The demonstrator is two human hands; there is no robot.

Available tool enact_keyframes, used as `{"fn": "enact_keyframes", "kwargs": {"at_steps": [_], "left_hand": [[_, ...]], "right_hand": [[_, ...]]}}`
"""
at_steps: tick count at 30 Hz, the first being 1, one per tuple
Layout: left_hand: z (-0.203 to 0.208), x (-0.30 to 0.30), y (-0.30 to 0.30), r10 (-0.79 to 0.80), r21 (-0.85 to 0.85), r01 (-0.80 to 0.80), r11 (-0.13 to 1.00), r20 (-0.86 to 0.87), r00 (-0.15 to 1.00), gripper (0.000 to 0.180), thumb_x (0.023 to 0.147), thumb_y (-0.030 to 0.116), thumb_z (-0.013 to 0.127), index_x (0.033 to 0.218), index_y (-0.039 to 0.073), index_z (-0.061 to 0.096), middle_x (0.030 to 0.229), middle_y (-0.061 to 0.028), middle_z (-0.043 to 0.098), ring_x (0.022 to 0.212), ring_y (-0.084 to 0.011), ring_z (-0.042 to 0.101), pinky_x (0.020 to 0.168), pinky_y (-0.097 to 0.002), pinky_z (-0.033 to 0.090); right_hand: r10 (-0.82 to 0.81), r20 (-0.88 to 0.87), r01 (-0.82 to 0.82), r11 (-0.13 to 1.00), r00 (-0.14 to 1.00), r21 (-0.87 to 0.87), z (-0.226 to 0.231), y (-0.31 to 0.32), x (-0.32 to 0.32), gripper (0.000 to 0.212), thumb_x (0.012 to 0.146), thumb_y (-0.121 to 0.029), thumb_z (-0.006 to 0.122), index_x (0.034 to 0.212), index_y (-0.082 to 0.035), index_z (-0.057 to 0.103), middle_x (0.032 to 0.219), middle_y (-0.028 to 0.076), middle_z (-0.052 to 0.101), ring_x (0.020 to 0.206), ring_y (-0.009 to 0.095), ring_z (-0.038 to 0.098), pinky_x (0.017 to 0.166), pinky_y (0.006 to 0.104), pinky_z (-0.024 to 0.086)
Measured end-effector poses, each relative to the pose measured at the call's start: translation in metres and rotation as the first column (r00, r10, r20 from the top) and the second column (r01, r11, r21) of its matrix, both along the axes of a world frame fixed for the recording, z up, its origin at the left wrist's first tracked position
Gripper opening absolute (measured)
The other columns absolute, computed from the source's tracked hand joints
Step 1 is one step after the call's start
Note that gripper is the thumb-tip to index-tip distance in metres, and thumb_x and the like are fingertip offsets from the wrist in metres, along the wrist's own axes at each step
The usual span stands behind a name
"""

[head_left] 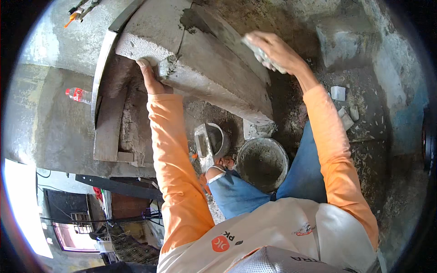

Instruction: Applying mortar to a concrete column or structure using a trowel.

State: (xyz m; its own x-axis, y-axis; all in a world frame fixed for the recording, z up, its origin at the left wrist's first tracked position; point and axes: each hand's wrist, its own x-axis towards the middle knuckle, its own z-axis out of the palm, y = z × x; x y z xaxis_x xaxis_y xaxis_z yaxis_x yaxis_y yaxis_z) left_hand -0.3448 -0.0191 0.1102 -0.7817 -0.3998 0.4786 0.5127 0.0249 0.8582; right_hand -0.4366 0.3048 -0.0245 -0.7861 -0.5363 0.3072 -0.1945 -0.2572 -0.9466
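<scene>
My left hand [154, 82] grips the near edge of a pale concrete block [148, 51]. Its thumb lies against the block's end face, while the other fingers are hidden beneath. Grey mortar [167, 68] shows at the joint with a long slab [218, 82] to the right. Raised beyond that slab, my right hand [275, 52] is closed around a rough grey-white lump [261, 57], slightly blurred; its kind is unclear. Dark wet patches [195, 22] mark the far top of the blocks.
Between my legs stands a round bucket [286, 157] with grey mix inside. Beside it are a smaller bucket [223, 144] and a flat grey trowel-like tool [205, 143]. White block pieces [337, 93] lie at right. A bottle [79, 95] with a red label is at left.
</scene>
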Motion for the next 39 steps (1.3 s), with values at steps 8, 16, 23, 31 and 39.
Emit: {"fn": "enact_keyframes", "kwargs": {"at_steps": [8,16,23,31,39], "left_hand": [[0.004,-0.004,0.020,0.002,0.041,-0.001,0.999,-0.014,1.000,0.050,0.096,0.072,0.071,0.105,0.023,0.063,0.107,0.0031,0.063,0.107,-0.0200,0.064,0.099,-0.0425,0.055],[0.003,0.004,0.010,-0.049,-0.043,0.049,0.998,0.000,0.999,0.048,0.097,0.070,0.070,0.110,0.023,0.064,0.109,0.0047,0.062,0.111,-0.0176,0.062,0.102,-0.0424,0.054],[0.007,0.008,0.021,-0.008,0.014,0.008,1.000,0.029,1.000,0.044,0.101,0.067,0.067,0.106,0.023,0.062,0.106,0.0057,0.060,0.105,-0.0165,0.063,0.097,-0.0389,0.054],[0.005,0.002,0.037,-0.023,-0.049,0.021,0.999,-0.040,0.999,0.044,0.100,0.067,0.068,0.105,0.024,0.061,0.105,0.0071,0.059,0.103,-0.0144,0.061,0.097,-0.0389,0.053],[0.000,-0.004,0.005,0.004,0.012,-0.005,1.000,0.033,0.999,0.090,0.088,0.079,0.073,0.145,0.011,0.057,0.135,-0.0055,0.063,0.126,-0.0268,0.061,0.109,-0.0469,0.052]], "right_hand": [[-0.131,-0.252,0.168,0.977,0.959,0.129,0.001,-0.020,-0.024,0.051,0.115,-0.050,0.051,0.142,-0.009,0.066,0.074,0.000,0.059,0.056,0.009,0.056,0.051,0.0286,0.048],[-0.082,-0.133,0.090,0.994,0.988,0.057,0.029,-0.020,-0.011,0.060,0.114,-0.056,0.047,0.153,-0.010,0.057,0.077,0.000,0.056,0.056,0.006,0.049,0.045,0.0234,0.045],[-0.013,0.045,0.010,0.998,0.999,0.057,-0.021,-0.010,-0.009,0.055,0.116,-0.046,0.050,0.155,-0.007,0.054,0.072,-0.001,0.054,0.056,0.006,0.053,0.044,0.0218,0.045],[-0.148,0.007,0.147,0.988,0.989,0.035,-0.002,-0.052,-0.059,0.057,0.115,-0.048,0.050,0.156,-0.009,0.055,0.083,0.003,0.064,0.060,0.009,0.057,0.051,0.0309,0.052],[-0.030,0.277,0.005,0.996,0.961,0.088,-0.092,-0.018,-0.036,0.046,0.113,-0.046,0.056,0.135,-0.006,0.064,0.079,-0.003,0.054,0.064,0.008,0.053,0.048,0.0276,0.042]]}}
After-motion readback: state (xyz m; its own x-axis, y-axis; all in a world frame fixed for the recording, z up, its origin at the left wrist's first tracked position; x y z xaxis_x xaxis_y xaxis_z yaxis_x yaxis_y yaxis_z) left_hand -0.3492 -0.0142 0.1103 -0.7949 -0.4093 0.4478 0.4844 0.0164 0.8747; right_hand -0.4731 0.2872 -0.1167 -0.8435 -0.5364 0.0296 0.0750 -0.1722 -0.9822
